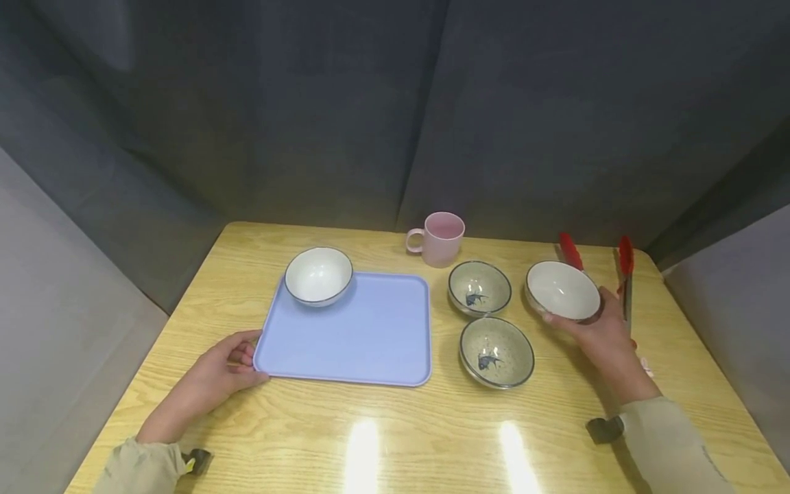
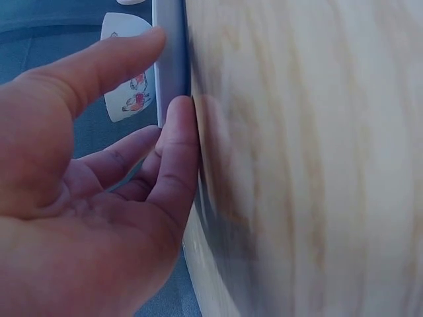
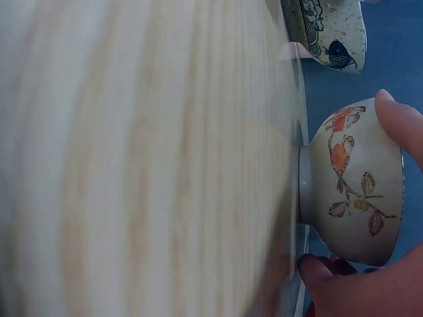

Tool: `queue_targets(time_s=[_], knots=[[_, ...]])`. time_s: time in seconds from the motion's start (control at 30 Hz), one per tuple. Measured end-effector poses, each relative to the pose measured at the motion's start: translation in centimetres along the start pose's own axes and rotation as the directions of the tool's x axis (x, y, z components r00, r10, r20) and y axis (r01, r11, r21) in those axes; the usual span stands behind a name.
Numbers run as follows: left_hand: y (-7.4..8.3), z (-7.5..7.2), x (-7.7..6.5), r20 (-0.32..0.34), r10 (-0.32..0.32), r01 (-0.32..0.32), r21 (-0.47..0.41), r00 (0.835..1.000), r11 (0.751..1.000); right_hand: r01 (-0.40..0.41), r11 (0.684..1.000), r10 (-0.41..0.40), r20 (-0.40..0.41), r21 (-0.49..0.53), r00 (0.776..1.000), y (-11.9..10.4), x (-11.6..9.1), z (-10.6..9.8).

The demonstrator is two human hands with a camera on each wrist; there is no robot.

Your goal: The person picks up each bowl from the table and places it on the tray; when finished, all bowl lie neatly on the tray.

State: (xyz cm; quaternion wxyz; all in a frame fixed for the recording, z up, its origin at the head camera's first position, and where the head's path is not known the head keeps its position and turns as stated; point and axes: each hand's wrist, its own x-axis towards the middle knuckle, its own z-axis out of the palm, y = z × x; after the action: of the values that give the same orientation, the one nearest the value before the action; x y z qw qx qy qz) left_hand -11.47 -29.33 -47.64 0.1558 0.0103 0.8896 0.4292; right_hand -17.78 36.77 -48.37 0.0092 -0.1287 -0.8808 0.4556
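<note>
At the near left corner of a light blue tray (image 1: 348,343), my left hand (image 1: 225,367) grips the edge, thumb along the front side and fingers curled at the left. A white bowl (image 1: 317,276) with a dark rim sits on the tray's far left part. My right hand (image 1: 601,336) holds another white bowl (image 1: 561,289), with the thumb at its near rim and fingers round its right side. Orange flowers and brown leaves decorate this bowl's outside (image 3: 360,191) in the right wrist view. Its foot is right at the table surface there.
Two speckled grey bowls with fish drawings, a farther one (image 1: 480,287) and a nearer one (image 1: 496,353), stand between tray and right hand. Behind them is a pink mug (image 1: 441,240). Red-tipped tongs (image 1: 626,264) lie at the right. A dark curtain (image 1: 333,123) borders the wooden table (image 1: 296,439).
</note>
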Motion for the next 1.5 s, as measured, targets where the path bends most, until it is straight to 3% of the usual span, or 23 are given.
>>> queue_targets(time_s=[0.43,0.8,1.2,1.5], knots=[[-0.30,0.01,0.14,0.001,0.005,-0.005,0.004,1.000,1.000,-0.029,0.999,0.030,0.045,-0.014,0.999,0.15,0.44,-0.17],[-0.37,-0.10,0.05,0.005,0.002,-0.002,-0.003,1.000,1.000,0.018,0.998,-0.014,0.077,-0.054,0.997,-0.18,0.80,-0.51],[-0.20,-0.05,0.11,0.002,0.008,-0.008,0.003,1.000,1.000,0.051,0.995,-0.048,0.044,-0.089,0.998,-0.05,0.77,-0.60],[-0.21,-0.05,0.02,0.002,0.004,-0.004,-0.006,1.000,1.000,0.014,1.000,-0.012,0.071,-0.028,0.997,-0.15,0.43,-0.56]])
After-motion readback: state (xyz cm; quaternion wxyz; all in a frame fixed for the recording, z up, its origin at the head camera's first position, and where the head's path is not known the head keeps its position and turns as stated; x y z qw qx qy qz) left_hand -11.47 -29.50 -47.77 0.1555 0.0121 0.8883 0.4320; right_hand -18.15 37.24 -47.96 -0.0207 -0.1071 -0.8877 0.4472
